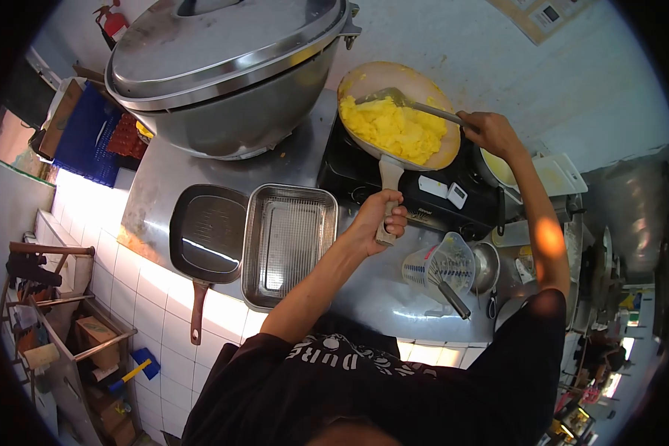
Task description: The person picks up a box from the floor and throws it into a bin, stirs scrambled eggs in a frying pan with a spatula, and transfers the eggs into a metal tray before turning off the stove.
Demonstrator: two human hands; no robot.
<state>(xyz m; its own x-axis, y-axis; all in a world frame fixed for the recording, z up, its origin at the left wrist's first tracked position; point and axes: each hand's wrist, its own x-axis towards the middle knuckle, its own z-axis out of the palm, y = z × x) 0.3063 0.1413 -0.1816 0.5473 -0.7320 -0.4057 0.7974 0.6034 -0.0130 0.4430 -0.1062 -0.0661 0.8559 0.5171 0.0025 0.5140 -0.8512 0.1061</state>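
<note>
My left hand [380, 224] is closed around the handle of a frying pan [447, 149], which is tilted above a black stove [453, 209]. Yellow scrambled eggs [398, 132] fill much of the pan. In my right hand [492, 134] is the long handle of a spatula [394, 97], its head at the far side of the eggs. A small white digital timer [457, 195] sits on the stove below the pan. Left of my forearm lies a rectangular metal tray [290, 245] with a ridged bottom.
A large lidded metal pot [230, 104] stands at the back left. A square grill pan [208, 232] lies beside the tray. Toward the right are a measuring jug [461, 256] with a whisk [449, 293], a metal bowl [486, 266] and another pan [499, 168].
</note>
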